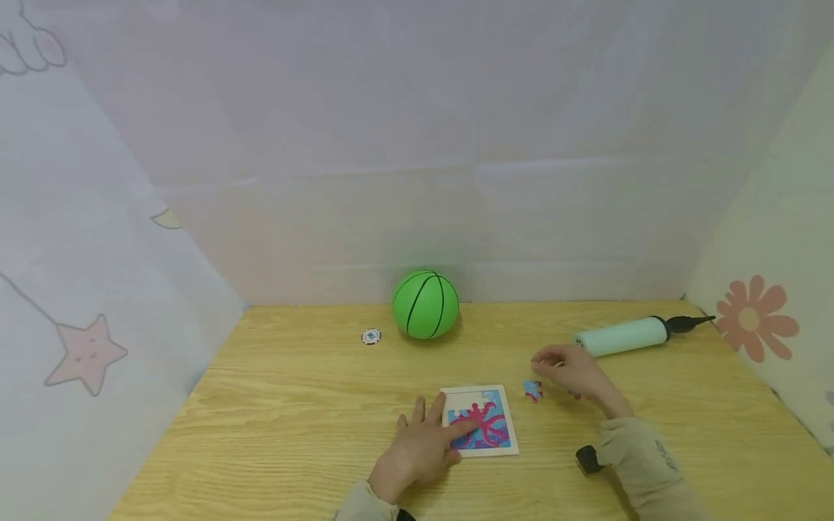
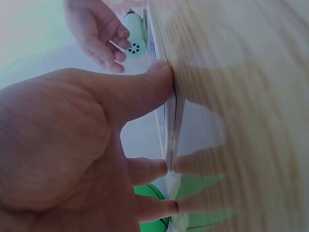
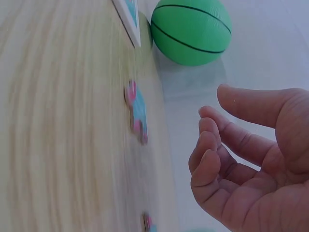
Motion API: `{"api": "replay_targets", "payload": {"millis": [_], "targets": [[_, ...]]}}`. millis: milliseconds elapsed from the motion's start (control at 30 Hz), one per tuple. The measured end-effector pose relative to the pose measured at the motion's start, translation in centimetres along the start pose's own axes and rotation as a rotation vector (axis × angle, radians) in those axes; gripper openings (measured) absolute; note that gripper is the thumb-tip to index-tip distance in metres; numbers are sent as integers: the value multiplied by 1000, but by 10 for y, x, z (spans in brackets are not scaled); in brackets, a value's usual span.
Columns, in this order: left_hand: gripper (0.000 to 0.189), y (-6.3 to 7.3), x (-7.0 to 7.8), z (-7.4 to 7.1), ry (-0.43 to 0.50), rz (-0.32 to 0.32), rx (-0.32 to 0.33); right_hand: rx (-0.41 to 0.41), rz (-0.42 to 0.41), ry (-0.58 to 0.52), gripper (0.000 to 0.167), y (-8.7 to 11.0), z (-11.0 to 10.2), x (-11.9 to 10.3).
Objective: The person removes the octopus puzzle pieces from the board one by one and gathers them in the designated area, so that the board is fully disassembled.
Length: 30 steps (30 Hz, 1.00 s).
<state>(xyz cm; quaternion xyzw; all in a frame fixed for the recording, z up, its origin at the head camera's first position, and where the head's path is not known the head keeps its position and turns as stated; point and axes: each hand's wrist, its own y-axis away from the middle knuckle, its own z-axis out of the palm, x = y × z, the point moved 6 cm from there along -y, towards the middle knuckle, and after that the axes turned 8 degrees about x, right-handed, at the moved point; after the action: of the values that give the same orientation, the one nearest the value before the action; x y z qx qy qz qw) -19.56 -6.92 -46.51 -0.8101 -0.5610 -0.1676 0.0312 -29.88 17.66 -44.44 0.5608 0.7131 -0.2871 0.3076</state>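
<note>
A square jigsaw puzzle board (image 1: 513, 438) with a pink octopus picture lies on the table, part of its upper left bare. My left hand (image 1: 417, 445) rests on its left side, fingers spread, and in the left wrist view the thumb (image 2: 149, 89) lies over the board's edge. To the right of the board, my right hand (image 1: 576, 373) is raised over the table. The right wrist view shows its fingers loosely curled, thumb apart, with nothing between them. Below it lie a blue and pink puzzle piece (image 3: 138, 111) and a second piece (image 1: 575, 394), partly hidden by the hand.
A green ball (image 1: 425, 304) sits at the back by the wall sheet. Left of it lies a poker chip (image 1: 371, 336). A pale green hand pump (image 1: 625, 337) with a black nozzle lies at the back right, just beyond my right hand.
</note>
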Motion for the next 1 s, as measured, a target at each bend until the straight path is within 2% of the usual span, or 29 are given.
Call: {"api": "replay_targets", "payload": {"millis": [200,333,667,833,1000], "targets": [[51,0,0,0,-17,12,15,-9,-60,-49,23,-7,14,-13],[51,-1,0,1,-16,12,11,-27,-56,-83,23,-10,23,-15],[51,-1,-2,2,-19,-4,-3,-78,-72,-55,19,-10,43,-27],[51,-2,-2,3,-21,-1,-11,-157,-54,-76,16,-10,54,-31],[51,-3,-3,2,-25,8,-7,-234,-114,3,14,-9,63,-36]]}}
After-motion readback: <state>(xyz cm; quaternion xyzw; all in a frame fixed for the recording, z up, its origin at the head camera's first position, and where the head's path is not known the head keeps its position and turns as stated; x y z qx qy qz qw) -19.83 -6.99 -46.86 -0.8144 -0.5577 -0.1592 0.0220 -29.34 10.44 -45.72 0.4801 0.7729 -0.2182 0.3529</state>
